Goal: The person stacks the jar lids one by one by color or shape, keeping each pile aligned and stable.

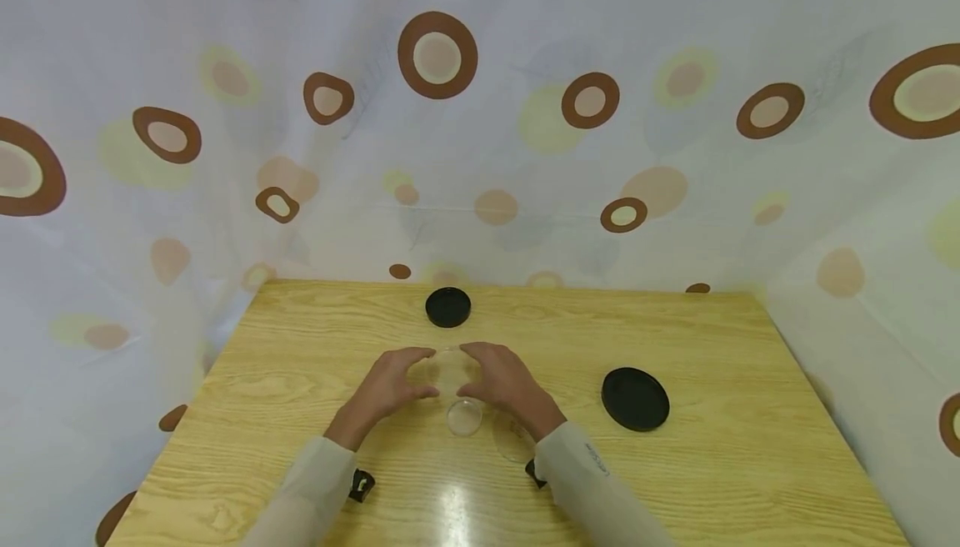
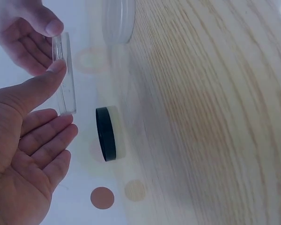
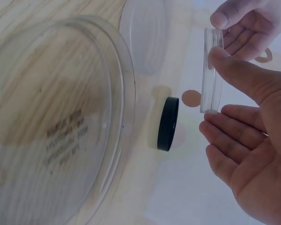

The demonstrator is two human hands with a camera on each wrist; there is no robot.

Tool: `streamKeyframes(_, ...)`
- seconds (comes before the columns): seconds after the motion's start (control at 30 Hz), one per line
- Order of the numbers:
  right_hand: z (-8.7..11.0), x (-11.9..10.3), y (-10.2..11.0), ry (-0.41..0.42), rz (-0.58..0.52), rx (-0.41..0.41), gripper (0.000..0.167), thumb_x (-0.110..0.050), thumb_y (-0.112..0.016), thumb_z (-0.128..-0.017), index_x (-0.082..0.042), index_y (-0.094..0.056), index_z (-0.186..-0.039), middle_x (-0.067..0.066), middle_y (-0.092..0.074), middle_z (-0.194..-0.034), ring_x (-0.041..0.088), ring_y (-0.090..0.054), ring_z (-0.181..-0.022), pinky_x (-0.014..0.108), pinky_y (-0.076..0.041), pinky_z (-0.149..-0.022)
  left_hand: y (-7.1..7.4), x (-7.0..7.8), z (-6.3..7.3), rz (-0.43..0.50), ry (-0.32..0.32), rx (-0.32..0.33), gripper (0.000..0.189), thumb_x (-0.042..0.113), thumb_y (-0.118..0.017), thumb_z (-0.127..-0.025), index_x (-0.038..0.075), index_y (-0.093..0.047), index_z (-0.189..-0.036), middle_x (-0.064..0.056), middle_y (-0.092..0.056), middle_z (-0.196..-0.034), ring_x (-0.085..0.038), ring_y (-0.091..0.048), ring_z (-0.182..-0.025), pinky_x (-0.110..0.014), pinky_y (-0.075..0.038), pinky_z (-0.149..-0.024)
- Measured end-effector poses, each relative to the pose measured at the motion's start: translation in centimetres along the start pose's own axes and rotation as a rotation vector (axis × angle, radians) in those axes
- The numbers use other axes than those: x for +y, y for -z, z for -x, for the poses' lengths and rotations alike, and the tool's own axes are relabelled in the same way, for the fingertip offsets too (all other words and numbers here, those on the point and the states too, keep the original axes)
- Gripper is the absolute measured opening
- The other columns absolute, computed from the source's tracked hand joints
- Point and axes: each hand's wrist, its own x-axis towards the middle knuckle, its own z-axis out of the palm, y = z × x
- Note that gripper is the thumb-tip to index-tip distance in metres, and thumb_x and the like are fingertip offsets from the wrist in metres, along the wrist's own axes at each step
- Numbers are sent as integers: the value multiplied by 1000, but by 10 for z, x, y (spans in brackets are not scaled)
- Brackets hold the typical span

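Note:
Both hands hold a clear round petri dish (image 1: 450, 372) over the table, one from either side. In the left wrist view the dish (image 2: 69, 89) stands edge-on. My left hand (image 1: 384, 386) pinches its rim, thumb on one face and fingertips on the other edge. On the opposite side my right hand (image 1: 506, 378) grips it the same way, as the right wrist view of the dish (image 3: 209, 96) also shows. Below them a small clear dish (image 1: 464, 419) lies on the wood. A larger clear dish (image 3: 79, 136) with dark print lies beside my right wrist, partly hidden by it.
A small black round lid (image 1: 447, 308) lies near the table's back edge. Farther right is a bigger black round lid (image 1: 635, 399). The wooden table (image 1: 720, 447) meets a wall of white patterned sheeting (image 1: 525, 55). Black wrist mounts (image 1: 362, 486) show beside the sleeves.

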Motion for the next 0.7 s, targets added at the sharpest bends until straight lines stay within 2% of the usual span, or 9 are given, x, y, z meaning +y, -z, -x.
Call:
streamKeyframes(0.17,5,3,5,-3,-21,1,66,-26,-79,-77,-4,-53,-134,12,-56,-135,31,-53,-124,46,-44,-103,-3,6,-1,3,-9,-7,60,24,-81,-74,5,-60,-126,-12,-61,-129,-31,-55,-122,-47,-46,-100)
streamKeyframes(0.47,21,11,15,-7,-7,11,66,-28,-80,-76,-4,-55,-131,12,-58,-133,32,-54,-122,46,-46,-100,-10,17,-2,-2,-122,-4,58,25,-80,-75,3,-60,-125,-14,-62,-126,-31,-58,-118,-46,-49,-97)
streamKeyframes(0.7,30,18,20,-4,7,38,64,-28,-82,-74,-4,-57,-129,12,-60,-129,31,-57,-119,46,-47,-98,-18,26,-3,-17,-152,-1,59,27,-79,-75,2,-60,-125,-14,-63,-126,-32,-59,-117,-45,-49,-97)
